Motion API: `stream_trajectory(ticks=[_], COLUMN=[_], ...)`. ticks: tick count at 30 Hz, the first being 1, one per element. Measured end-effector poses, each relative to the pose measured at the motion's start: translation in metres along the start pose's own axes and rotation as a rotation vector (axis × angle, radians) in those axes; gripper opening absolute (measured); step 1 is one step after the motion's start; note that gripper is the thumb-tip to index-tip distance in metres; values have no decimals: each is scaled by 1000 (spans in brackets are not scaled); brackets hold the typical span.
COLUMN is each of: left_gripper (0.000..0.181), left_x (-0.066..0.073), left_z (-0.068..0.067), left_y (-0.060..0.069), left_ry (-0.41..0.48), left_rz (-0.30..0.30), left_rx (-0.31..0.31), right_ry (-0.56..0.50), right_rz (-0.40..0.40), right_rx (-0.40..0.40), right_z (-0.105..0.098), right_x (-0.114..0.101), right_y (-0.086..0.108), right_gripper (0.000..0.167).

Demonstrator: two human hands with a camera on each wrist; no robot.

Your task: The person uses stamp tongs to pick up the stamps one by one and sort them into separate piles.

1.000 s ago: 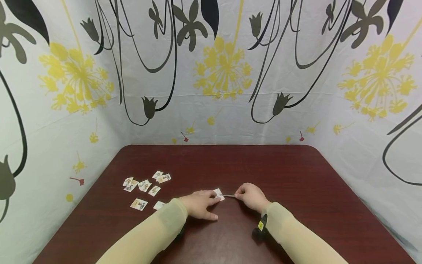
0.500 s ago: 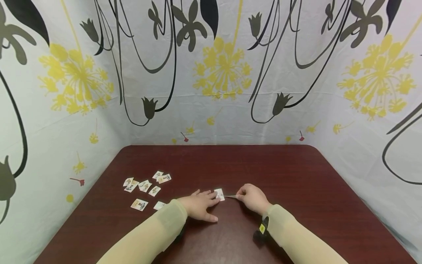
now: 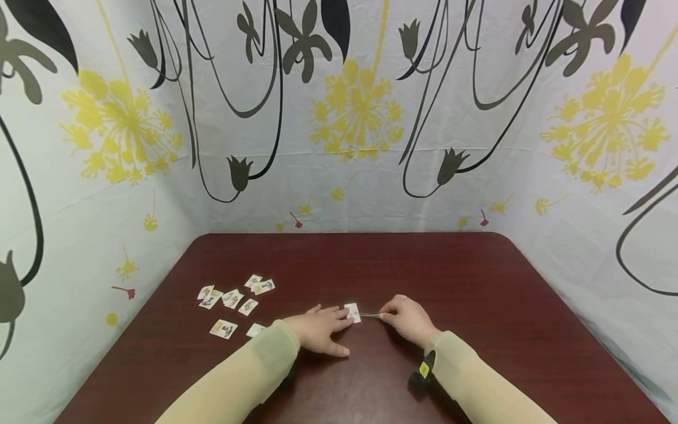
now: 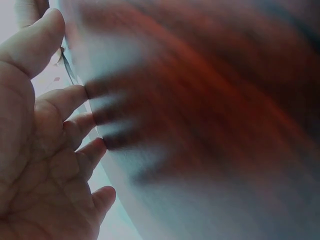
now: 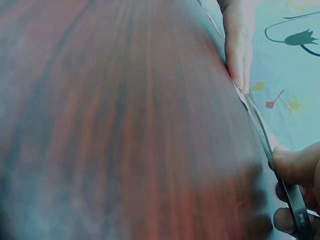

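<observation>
In the head view, my left hand (image 3: 319, 331) lies across the middle of the table, its fingertips on the left edge of a small white card (image 3: 353, 308). Its fingers look spread and nearly straight in the left wrist view. My right hand (image 3: 409, 320) pinches a pair of metal tweezers (image 5: 261, 129) between thumb and fingers. The tweezers point left, and their tips meet the card beside the left fingertips. Whether the tips grip the card or only touch it, I cannot tell. The print on this card is too small to read.
Several small picture cards (image 3: 233, 298) lie scattered on the left of the dark red table (image 3: 450, 265), some overlapping. One card (image 3: 255, 330) is partly covered by the left sleeve. Patterned white cloth (image 3: 360, 194) stands round the table's back and sides.
The card under the left fingertips has turned slightly and sits straighter. The left fingers have spread a little. The right hand has barely shifted and still holds the tweezers.
</observation>
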State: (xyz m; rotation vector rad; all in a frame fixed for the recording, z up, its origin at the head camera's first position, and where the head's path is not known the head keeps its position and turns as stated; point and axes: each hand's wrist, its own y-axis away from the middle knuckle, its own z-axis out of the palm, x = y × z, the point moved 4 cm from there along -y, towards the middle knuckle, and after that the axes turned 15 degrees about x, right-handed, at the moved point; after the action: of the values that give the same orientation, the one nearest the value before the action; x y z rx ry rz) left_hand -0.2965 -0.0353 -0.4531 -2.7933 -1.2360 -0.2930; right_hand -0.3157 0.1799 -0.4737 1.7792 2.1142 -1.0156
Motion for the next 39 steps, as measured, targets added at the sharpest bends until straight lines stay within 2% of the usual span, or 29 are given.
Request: stream_trajectory(ticks=[6, 14, 20, 32, 39], left_gripper=[75, 74, 72, 71, 69], left_x=[0, -1, -1, 1, 0], left_z=[0, 0, 0, 0, 0], left_y=[0, -1, -1, -1, 0], left_ry=[4, 10, 25, 24, 29], left_rz=[12, 33, 31, 22, 8], left_rx=[2, -1, -4, 17, 8], right_ry=[11, 12, 20, 12, 5], right_rz=[6, 53, 79, 93, 105], right_rx=[11, 9, 1, -8, -10], right_z=[0, 1, 3, 3, 1], right_x=[3, 4, 3, 2, 3], right_y=[-1, -1, 0, 1, 1], right_gripper=[6, 8, 5, 9, 10])
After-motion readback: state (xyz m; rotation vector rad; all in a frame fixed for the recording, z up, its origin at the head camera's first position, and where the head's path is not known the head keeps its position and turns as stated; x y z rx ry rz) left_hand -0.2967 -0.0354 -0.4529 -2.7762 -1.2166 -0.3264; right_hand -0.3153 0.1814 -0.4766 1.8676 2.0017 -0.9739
